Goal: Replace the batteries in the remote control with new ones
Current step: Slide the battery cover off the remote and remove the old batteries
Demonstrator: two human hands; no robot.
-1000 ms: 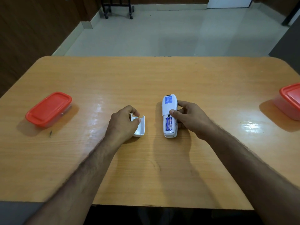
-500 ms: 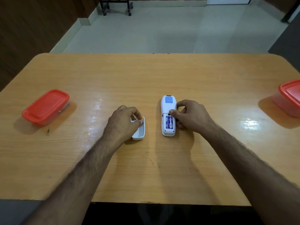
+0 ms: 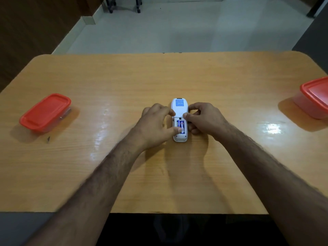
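A white remote control [image 3: 179, 110] lies face down in the middle of the wooden table [image 3: 159, 77], its battery bay uncovered. Two blue batteries [image 3: 182, 125] sit side by side in the bay. My right hand [image 3: 204, 119] grips the remote's right side, thumb at the bay's top edge. My left hand [image 3: 154, 126] is against the remote's left side with fingers spread; its thumb tip rests on the lower end of the batteries. The white battery cover is not visible; my left hand covers the spot where it lay.
A red-lidded plastic container [image 3: 45, 111] stands at the table's left, with a small dark bit [image 3: 48, 139] in front of it. Another red-lidded container [image 3: 315, 96] sits at the right edge. Tiled floor and a wheeled stand [image 3: 124, 4] lie beyond the table.
My left hand let go of the battery cover and moved right to the remote, putting its thumb on the batteries. My right hand kept its hold on the remote.
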